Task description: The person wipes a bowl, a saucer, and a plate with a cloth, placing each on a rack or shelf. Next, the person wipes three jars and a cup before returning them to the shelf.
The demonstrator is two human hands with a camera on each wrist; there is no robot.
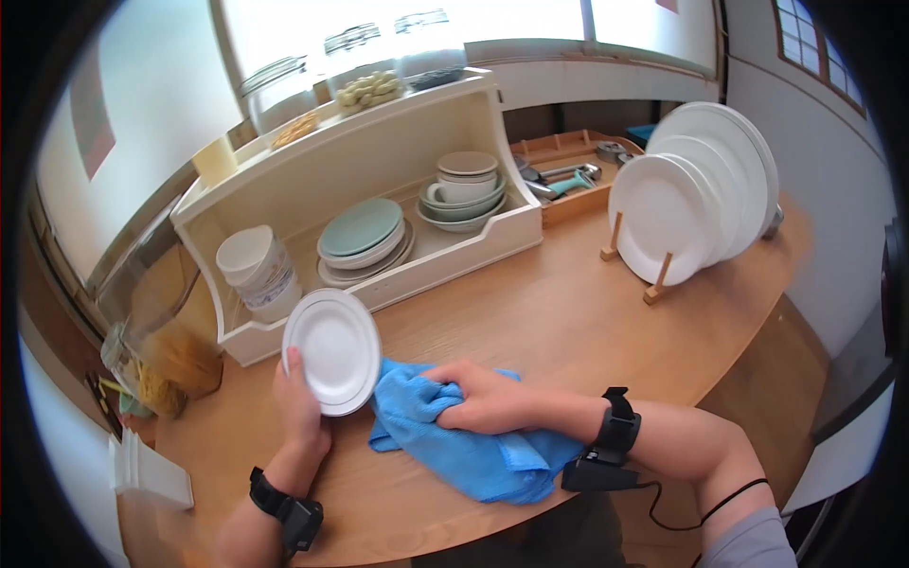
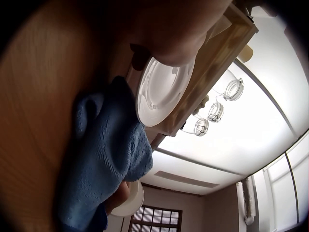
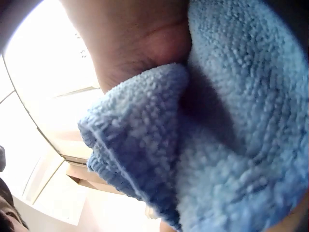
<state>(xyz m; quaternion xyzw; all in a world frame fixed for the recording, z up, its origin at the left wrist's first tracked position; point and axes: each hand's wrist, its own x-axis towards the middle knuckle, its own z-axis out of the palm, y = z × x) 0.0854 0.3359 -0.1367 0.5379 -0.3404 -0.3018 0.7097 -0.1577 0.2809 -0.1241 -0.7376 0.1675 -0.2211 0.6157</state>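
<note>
My left hand (image 1: 301,402) grips a small white plate (image 1: 333,350) by its left edge, thumb over the rim, the plate tilted up with its face toward me. In the left wrist view the same plate (image 2: 161,92) shows from the side, beside the cloth. My right hand (image 1: 488,398) holds a bunched blue cloth (image 1: 473,454), its fingers curled into the folds close to the plate's right edge. The rest of the cloth drapes down over the wooden table (image 1: 530,303). Blue cloth (image 3: 231,135) fills much of the right wrist view and hides the fingertips.
Behind the plate stands a cream shelf (image 1: 454,256) with bowls (image 1: 254,260), stacked plates (image 1: 362,227) and a cup (image 1: 462,189). White plates (image 1: 658,213) stand in a wooden rack at the right. A utensil tray (image 1: 573,204) lies at the back, a white container (image 1: 156,473) at left.
</note>
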